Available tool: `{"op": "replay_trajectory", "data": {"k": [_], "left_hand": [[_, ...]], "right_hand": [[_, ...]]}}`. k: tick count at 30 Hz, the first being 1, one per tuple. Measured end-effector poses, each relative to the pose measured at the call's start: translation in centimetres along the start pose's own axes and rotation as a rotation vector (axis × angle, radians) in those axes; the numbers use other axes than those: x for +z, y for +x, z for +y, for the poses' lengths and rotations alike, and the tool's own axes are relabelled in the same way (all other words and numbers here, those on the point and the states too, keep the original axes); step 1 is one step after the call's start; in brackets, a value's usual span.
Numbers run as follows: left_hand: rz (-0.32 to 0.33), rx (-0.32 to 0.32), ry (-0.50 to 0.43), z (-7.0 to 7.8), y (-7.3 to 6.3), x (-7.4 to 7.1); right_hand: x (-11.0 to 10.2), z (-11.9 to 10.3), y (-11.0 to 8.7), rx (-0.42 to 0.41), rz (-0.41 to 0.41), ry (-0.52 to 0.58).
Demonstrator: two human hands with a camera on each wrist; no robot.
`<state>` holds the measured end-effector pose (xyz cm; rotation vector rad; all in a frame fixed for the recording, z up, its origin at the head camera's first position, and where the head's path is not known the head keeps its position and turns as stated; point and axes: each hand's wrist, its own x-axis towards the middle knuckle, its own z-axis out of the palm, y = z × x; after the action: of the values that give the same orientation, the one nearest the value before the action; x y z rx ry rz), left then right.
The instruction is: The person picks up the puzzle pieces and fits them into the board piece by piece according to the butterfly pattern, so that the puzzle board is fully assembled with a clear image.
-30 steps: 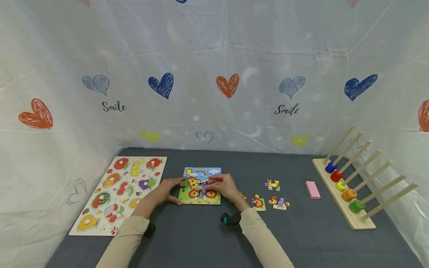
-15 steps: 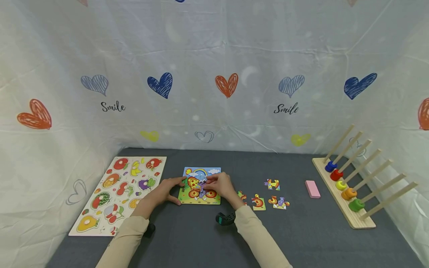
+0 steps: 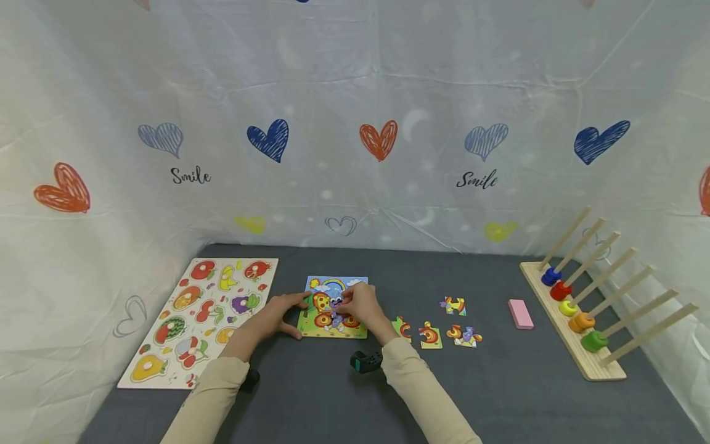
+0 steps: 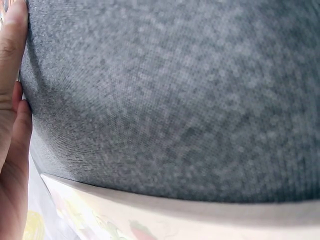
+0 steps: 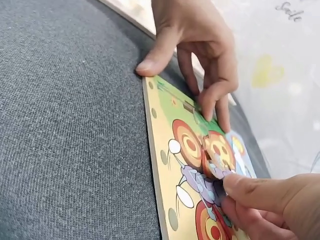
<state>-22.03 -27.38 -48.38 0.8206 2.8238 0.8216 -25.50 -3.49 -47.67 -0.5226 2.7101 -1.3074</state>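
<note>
A small jigsaw puzzle board point(image 3: 333, 333) with a butterfly picture lies mid-table. My left hand point(image 3: 275, 314) rests at its left side; in the right wrist view, that hand's thumb touches the near corner and its bent fingers touch the board farther up. Over the board's middle, my right hand point(image 3: 363, 308) pinches a puzzle piece point(image 5: 218, 167), which looks slightly tilted and is partly hidden by the fingers. In the left wrist view, only part of the left hand point(image 4: 12, 130) shows at the edge.
Loose puzzle pieces point(image 3: 430, 336) lie right of the board, beside a pink block point(image 3: 520, 314). A wooden peg stand point(image 3: 599, 370) with coloured rings is at far right. At left lies a fruit puzzle board point(image 3: 183, 354). A white curtain point(image 3: 333, 61) hangs behind.
My right wrist and forearm have swung a little to the left, while the fingers remain over the board's middle. More of the nearest loose piece shows. The left hand has stayed put.
</note>
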Motion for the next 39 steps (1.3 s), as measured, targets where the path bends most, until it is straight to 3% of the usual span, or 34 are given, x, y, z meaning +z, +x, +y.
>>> {"op": "replay_trajectory", "data": {"k": [6, 12, 17, 21, 29, 34, 39], "left_hand": [[-0.004, -0.005, -0.012, 0.1, 0.0, -0.1], [-0.005, -0.011, -0.025, 0.0, 0.0, 0.0], [-0.003, 0.006, -0.007, -0.1, 0.0, 0.1], [0.003, 0.014, -0.004, -0.3, 0.0, 0.2], [0.049, 0.088, -0.008, -0.3, -0.2, 0.2], [0.014, 0.034, -0.021, -0.3, -0.1, 0.1], [-0.001, 0.003, 0.001, -0.4, 0.0, 0.2]], "right_hand": [[0.1, 0.2, -0.3, 0.034, 0.022, 0.011], [0.2, 0.5, -0.5, 0.047, 0.053, 0.093], [0.7, 1.4, -0.9, -0.005, 0.115, 0.224], [1.3, 2.0, -1.1, -0.047, 0.168, 0.267], [1.2, 1.4, -1.2, -0.068, 0.126, 0.198], [1.0, 1.1, -1.3, -0.072, 0.077, 0.187], [1.2, 1.1, -1.4, -0.083, 0.081, 0.204]]}}
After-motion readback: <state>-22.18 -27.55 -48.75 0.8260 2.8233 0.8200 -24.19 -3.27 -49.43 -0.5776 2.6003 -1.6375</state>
